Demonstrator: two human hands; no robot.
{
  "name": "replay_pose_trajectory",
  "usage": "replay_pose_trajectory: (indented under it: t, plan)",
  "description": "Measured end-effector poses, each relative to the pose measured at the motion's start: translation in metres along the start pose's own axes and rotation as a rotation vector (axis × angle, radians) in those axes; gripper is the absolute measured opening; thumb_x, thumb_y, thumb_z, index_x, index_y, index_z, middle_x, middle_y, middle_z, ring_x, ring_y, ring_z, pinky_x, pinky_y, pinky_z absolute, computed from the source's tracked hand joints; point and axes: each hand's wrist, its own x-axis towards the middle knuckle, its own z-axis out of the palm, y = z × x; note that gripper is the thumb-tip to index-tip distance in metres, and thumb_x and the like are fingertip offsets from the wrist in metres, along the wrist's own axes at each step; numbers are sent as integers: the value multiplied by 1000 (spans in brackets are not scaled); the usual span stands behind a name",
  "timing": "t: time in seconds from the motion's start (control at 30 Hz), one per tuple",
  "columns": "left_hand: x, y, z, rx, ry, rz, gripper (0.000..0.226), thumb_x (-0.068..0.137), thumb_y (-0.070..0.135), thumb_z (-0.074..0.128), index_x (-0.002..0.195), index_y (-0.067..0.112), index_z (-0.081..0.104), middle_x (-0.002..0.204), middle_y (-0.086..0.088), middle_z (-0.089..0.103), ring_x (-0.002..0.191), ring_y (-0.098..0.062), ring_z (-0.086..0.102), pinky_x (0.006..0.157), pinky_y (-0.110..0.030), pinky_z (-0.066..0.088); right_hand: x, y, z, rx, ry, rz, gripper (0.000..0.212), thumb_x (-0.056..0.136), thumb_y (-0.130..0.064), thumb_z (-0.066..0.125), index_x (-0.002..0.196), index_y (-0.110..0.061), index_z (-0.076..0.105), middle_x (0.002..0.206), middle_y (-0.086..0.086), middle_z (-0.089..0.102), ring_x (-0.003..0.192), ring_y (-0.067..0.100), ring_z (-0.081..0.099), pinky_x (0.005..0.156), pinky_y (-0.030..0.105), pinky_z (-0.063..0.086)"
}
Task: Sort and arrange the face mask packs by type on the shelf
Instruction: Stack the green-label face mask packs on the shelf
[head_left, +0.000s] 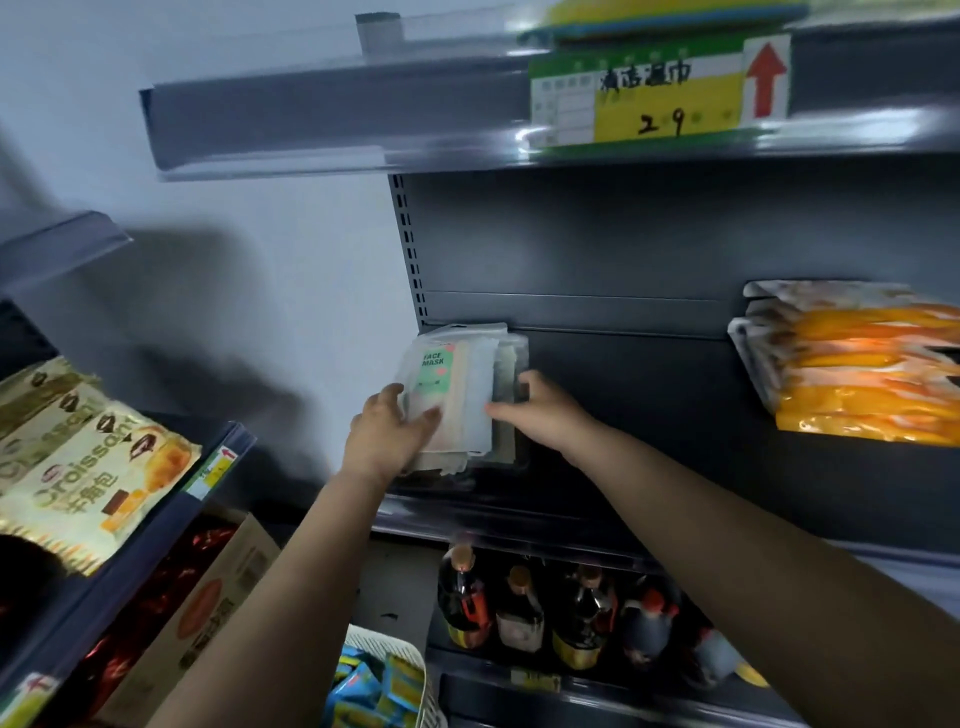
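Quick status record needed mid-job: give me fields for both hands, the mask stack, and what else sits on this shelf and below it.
left hand: left hand grips the left edge of the face mask packs, thumb on top
right hand: right hand holds the stack's right edge
stack: pale translucent packs, top one labelled FACE MASK, lying flat at the left end of the dark shelf
same shelf, right: orange packs, piled, apart from the masks
shelf below: dark bottles standing in a row
floor level: white basket with blue and yellow packets
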Motion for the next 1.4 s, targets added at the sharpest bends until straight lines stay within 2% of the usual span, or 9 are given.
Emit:
replay_pose_trajectory:
  t: [0.17, 0.33, 0.57, 0.67, 0.83, 0.93, 1.07, 1.27, 1.4]
  plan:
    - [2, 5, 6, -152, -21, 69, 63, 87, 38, 62, 141, 16, 38, 145, -8, 41, 129, -27, 43, 102, -36, 41, 15, 7, 3, 260, 87, 129, 77, 79, -30, 73, 139, -7, 31, 121, 4, 48, 109, 21, 52, 92, 34, 45]
    - [-1, 12, 9, -350, -40, 63, 61, 84, 21, 68, 138, 15, 41, 131, -3, 47, 96, -25, 58, 50, -24, 50, 30, 14, 3, 527, 88, 242, 82, 67, -26, 83, 132, 0, 39, 126, 13, 56, 108, 30, 60, 94, 45, 50]
    - [-6, 17, 17, -486, -55, 84, 43, 82, 9, 69, 121, 14, 51, 109, 3, 51, 104, -21, 54, 93, -35, 47, 25, 22, 1, 527, 36, 171, 46, 69, -19, 83, 107, -2, 64, 100, 12, 70, 88, 26, 68, 79, 33, 55]
    - [-5, 23, 22, -608, -61, 67, 43, 81, 5, 70, 117, 13, 48, 107, 3, 53, 110, -23, 56, 91, -34, 47, 14, 28, -4, 478, 95, 67, 46, 73, -15, 80, 111, -6, 55, 102, 4, 64, 88, 19, 64, 76, 31, 51]
    - [4, 32, 19, -947, -148, -93, 107, 53, 37, 82, 143, 16, 27, 131, -8, 56, 112, -25, 61, 97, -43, 48, -6, 33, -17, 529, 201, -109, 56, 73, -5, 78, 119, -12, 47, 117, 7, 62, 97, 18, 62, 82, 31, 54]
    - [1, 46, 21, -950, -228, 48, 76, 59, 33, 78, 127, 17, 47, 119, -7, 66, 101, -25, 67, 85, -40, 54, -18, 34, -31, 585, 202, -227, 52, 75, 2, 74, 115, -16, 45, 107, 1, 65, 91, 15, 65, 73, 23, 56]
    - [-5, 70, 25, -895, -85, 246, 51, 70, 15, 77, 111, 20, 48, 115, -7, 65, 105, -21, 65, 91, -41, 53, -26, 29, -54, 469, 223, -327, 61, 75, 0, 74, 120, -22, 39, 112, -7, 59, 102, 7, 58, 81, 21, 52]
    - [-11, 81, 33, -868, -82, 385, 68, 79, 2, 71, 135, 18, 37, 122, 2, 60, 111, -11, 59, 91, -31, 53, -28, 33, -68, 458, 279, -377, 79, 74, 0, 75, 135, -21, 29, 121, -10, 53, 108, 0, 53, 86, 19, 50]
    - [-21, 71, 46, -879, -121, 377, 90, 66, 12, 75, 143, 27, 31, 131, 1, 57, 121, -15, 55, 96, -41, 51, -34, 55, -59, 437, 303, -365, 95, 68, 2, 78, 142, -26, 26, 129, -4, 52, 116, 7, 53, 91, 21, 48]
